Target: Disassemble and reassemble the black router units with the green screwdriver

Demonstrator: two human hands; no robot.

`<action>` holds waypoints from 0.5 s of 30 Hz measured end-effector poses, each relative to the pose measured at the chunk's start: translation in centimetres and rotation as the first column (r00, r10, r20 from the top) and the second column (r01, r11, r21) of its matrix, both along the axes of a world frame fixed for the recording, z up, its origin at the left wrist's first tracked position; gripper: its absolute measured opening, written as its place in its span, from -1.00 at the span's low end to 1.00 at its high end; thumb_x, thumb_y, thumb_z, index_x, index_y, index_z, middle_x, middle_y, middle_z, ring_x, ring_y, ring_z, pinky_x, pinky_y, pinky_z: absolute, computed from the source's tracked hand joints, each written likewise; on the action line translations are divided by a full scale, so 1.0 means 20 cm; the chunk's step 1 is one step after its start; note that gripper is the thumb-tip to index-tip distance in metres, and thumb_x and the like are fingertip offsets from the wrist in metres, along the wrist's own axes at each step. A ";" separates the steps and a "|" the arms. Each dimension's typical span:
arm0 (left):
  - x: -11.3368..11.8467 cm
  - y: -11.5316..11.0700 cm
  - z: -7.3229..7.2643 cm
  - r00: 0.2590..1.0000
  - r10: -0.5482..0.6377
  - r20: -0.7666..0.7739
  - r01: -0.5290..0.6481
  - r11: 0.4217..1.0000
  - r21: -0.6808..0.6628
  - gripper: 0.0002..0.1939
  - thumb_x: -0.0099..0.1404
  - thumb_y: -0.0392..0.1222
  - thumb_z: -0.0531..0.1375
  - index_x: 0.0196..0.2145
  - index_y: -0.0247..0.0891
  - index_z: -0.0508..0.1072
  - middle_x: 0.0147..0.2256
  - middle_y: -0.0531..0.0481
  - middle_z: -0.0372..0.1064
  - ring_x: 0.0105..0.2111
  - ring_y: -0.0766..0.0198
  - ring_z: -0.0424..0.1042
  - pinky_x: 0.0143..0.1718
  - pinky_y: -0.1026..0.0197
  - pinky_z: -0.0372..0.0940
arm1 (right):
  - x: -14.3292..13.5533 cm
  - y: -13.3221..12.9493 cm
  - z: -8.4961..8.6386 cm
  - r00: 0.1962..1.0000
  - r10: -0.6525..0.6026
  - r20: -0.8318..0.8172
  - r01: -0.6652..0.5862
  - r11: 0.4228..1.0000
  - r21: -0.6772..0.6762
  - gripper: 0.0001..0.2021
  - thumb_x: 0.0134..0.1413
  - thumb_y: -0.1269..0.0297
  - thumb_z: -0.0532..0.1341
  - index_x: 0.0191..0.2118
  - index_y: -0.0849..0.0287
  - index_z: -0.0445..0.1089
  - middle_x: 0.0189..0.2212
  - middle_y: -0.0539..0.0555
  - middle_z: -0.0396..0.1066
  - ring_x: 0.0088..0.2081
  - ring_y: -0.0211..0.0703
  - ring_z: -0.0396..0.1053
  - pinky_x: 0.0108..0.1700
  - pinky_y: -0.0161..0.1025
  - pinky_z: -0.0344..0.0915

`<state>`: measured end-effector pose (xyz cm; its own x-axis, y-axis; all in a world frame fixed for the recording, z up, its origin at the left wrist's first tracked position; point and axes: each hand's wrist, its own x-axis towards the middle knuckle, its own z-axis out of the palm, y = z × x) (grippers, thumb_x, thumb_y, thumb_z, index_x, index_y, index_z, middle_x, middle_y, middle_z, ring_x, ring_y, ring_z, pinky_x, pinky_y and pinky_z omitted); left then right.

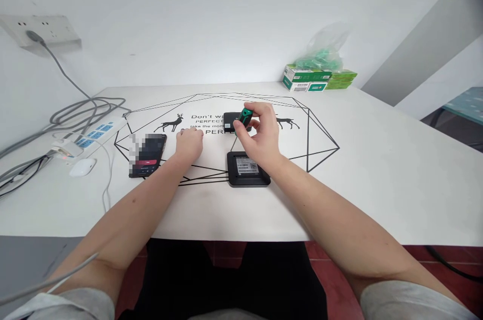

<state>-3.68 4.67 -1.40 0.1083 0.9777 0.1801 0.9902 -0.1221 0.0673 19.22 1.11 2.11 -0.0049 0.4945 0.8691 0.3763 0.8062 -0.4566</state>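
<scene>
My right hand (pixel 262 134) grips a screwdriver with a green and black handle (pixel 245 116). Its thin shaft slants down toward the upper edge of a flat black device (pixel 249 179) with rounded corners, which lies on the table with a white label facing up. Whether the tip touches the device I cannot tell. Behind the screwdriver lies a small black box (pixel 230 123), partly covered by my right hand. My left hand (pixel 189 145) rests on the table left of these, its fingers curled; what they hold, if anything, is hidden.
A phone (pixel 153 156) lies left of my left hand. Farther left are a white earbud case (pixel 82 167), a power strip (pixel 96 135) and coiled grey cables (pixel 94 103). Green and white boxes (pixel 307 77) with a plastic bag (pixel 322 56) stand by the wall.
</scene>
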 end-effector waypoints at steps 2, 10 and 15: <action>0.00 0.00 0.00 1.000 0.007 -0.003 -0.007 1.000 -0.001 -0.63 0.56 -0.28 0.01 -0.06 -0.19 0.64 0.04 -0.30 0.57 0.10 -0.16 0.46 0.19 -0.19 0.24 | 0.00 0.00 0.00 1.000 0.000 0.005 0.000 1.000 0.000 -0.65 0.36 0.21 0.27 0.19 -0.04 0.31 0.00 0.13 0.38 -0.03 -0.02 0.43 -0.25 -0.06 0.55; 0.00 -0.01 0.04 0.997 -0.036 0.064 0.033 0.999 0.035 -0.57 0.60 -0.14 0.03 0.27 -0.23 0.50 0.22 -0.31 0.51 0.26 -0.19 0.41 0.35 -0.23 0.17 | 0.00 0.01 0.00 1.000 -0.025 0.002 0.025 0.999 0.031 -0.64 0.36 0.21 0.26 0.20 -0.04 0.30 0.00 0.13 0.38 -0.05 -0.04 0.43 -0.24 -0.07 0.55; 0.07 -0.14 0.04 0.772 -0.535 0.343 0.603 0.787 -0.130 -0.13 0.50 0.35 0.15 0.56 -0.16 0.16 0.52 -0.20 0.15 0.49 -0.17 0.15 0.48 -0.15 0.11 | 0.01 0.00 0.01 0.998 -0.058 -0.022 0.059 0.997 0.040 -0.65 0.37 0.21 0.25 0.20 -0.04 0.30 0.01 0.13 0.38 -0.05 -0.04 0.43 -0.24 -0.09 0.54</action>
<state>-2.31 1.91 -0.51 0.6368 0.7671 0.0780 0.6776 -0.6050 0.4182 19.43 1.15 2.40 0.0413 0.4580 0.8880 0.4145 0.8008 -0.4323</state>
